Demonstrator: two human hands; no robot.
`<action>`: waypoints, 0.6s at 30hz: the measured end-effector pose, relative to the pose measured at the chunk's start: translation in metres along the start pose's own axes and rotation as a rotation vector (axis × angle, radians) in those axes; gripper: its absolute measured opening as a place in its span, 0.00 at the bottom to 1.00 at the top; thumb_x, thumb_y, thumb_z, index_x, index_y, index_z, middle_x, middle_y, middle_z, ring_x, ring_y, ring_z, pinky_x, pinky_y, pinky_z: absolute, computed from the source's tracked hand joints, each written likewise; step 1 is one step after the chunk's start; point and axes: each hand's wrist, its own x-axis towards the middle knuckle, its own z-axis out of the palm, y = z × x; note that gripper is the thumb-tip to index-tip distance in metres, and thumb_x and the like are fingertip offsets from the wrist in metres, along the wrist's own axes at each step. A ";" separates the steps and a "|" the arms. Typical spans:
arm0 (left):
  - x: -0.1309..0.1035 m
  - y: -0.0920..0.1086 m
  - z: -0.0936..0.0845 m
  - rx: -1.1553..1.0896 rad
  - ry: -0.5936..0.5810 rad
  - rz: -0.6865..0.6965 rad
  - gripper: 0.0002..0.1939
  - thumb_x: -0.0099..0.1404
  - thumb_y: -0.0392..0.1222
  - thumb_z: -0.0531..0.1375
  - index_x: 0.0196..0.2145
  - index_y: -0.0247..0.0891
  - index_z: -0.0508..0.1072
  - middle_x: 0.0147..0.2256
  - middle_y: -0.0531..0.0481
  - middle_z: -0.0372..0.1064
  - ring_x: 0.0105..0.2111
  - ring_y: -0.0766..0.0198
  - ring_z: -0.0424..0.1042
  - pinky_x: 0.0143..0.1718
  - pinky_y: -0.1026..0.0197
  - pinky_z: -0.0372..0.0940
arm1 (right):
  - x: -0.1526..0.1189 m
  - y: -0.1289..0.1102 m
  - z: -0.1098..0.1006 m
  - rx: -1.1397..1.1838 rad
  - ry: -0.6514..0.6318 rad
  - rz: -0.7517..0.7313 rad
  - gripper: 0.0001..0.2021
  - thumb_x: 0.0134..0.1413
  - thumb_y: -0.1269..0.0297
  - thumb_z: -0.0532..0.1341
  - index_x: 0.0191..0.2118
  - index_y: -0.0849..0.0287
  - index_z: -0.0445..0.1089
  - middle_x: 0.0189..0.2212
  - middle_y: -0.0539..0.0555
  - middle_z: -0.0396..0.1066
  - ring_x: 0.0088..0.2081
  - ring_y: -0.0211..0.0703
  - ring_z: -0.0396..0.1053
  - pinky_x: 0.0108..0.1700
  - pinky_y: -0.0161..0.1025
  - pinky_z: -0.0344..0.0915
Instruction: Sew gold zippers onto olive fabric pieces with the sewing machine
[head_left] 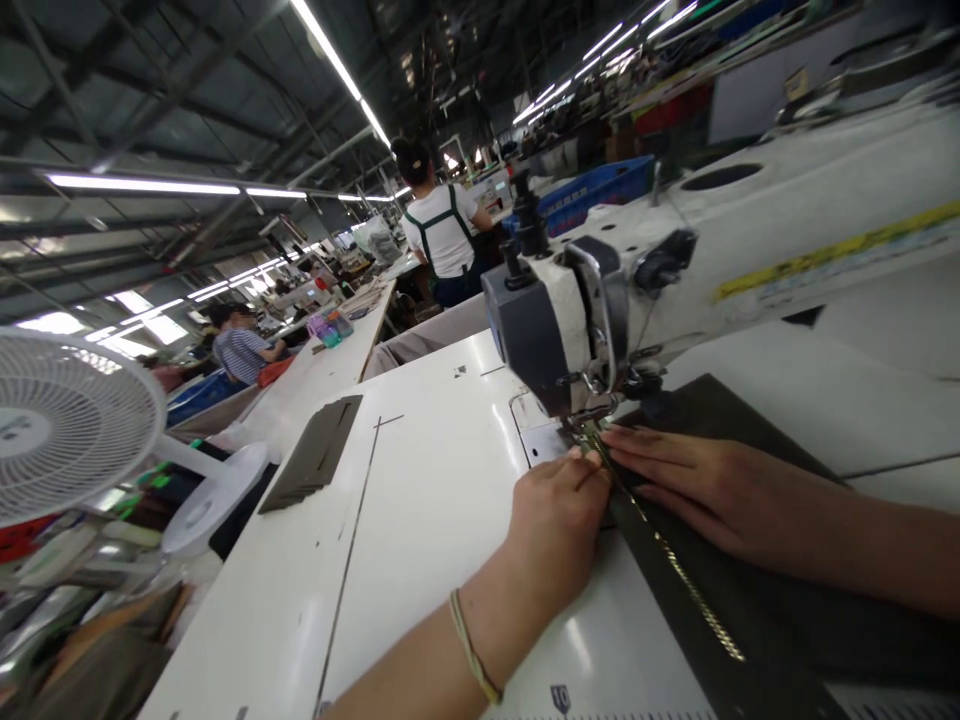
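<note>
A sewing machine (562, 320) stands with its presser foot down over a dark olive fabric panel (712, 410). Along the panel runs a zipper (686, 575) with shiny gold teeth, leading up under the foot. My left hand (562, 520) is closed, its fingers curled and pinching the zipper's edge just in front of the foot; the fingertips are partly hidden. My right hand (705, 485) lies flat on the fabric, fingers stretched out, their tips close to the foot on the right side of the zipper.
A stack of dark olive pieces (315, 455) lies on the white table (427, 480) to the left. Beyond the table's left edge stands a white fan (67, 430). A person (442, 230) with green straps works ahead, near a blue crate (592, 195). Another person (244, 345) sits farther left.
</note>
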 end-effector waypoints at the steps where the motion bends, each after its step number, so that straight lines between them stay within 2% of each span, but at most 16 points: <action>1: 0.000 0.000 0.000 0.001 0.011 0.000 0.07 0.68 0.34 0.53 0.40 0.34 0.71 0.41 0.44 0.74 0.42 0.59 0.75 0.45 0.57 0.72 | 0.000 0.000 0.000 0.012 -0.003 0.008 0.19 0.60 0.72 0.51 0.55 0.64 0.67 0.53 0.60 0.67 0.54 0.46 0.66 0.56 0.45 0.64; 5: 0.001 -0.001 -0.001 0.052 0.043 -0.009 0.07 0.67 0.33 0.54 0.39 0.36 0.71 0.40 0.46 0.74 0.37 0.58 0.75 0.38 0.56 0.74 | 0.003 -0.001 0.001 0.004 -0.022 0.020 0.19 0.59 0.73 0.51 0.55 0.65 0.66 0.52 0.61 0.68 0.54 0.45 0.65 0.56 0.44 0.63; 10: 0.005 -0.002 -0.003 0.115 -0.008 -0.066 0.07 0.64 0.32 0.55 0.37 0.37 0.72 0.35 0.48 0.74 0.29 0.59 0.74 0.29 0.57 0.72 | 0.012 0.001 -0.006 0.003 -0.086 0.037 0.19 0.60 0.73 0.50 0.54 0.68 0.67 0.52 0.62 0.68 0.54 0.44 0.66 0.56 0.43 0.64; 13: 0.007 -0.001 -0.004 0.137 -0.039 -0.123 0.07 0.62 0.31 0.55 0.36 0.37 0.71 0.34 0.48 0.72 0.29 0.59 0.73 0.29 0.58 0.70 | 0.018 -0.006 -0.020 0.056 -0.142 0.092 0.19 0.57 0.71 0.54 0.53 0.67 0.67 0.53 0.63 0.67 0.55 0.47 0.65 0.56 0.44 0.63; 15: 0.007 0.000 -0.003 0.130 -0.047 -0.154 0.09 0.59 0.29 0.55 0.36 0.37 0.71 0.34 0.48 0.71 0.29 0.58 0.72 0.30 0.58 0.70 | 0.022 -0.015 -0.029 0.089 -0.176 0.130 0.21 0.51 0.69 0.59 0.52 0.66 0.68 0.54 0.64 0.66 0.55 0.51 0.64 0.56 0.47 0.63; 18: 0.006 0.000 -0.003 0.105 -0.062 -0.189 0.11 0.56 0.28 0.55 0.37 0.37 0.70 0.36 0.47 0.70 0.31 0.58 0.72 0.32 0.58 0.70 | 0.027 -0.033 -0.029 0.085 -0.184 0.197 0.18 0.45 0.70 0.61 0.46 0.64 0.70 0.49 0.64 0.68 0.52 0.55 0.65 0.53 0.53 0.63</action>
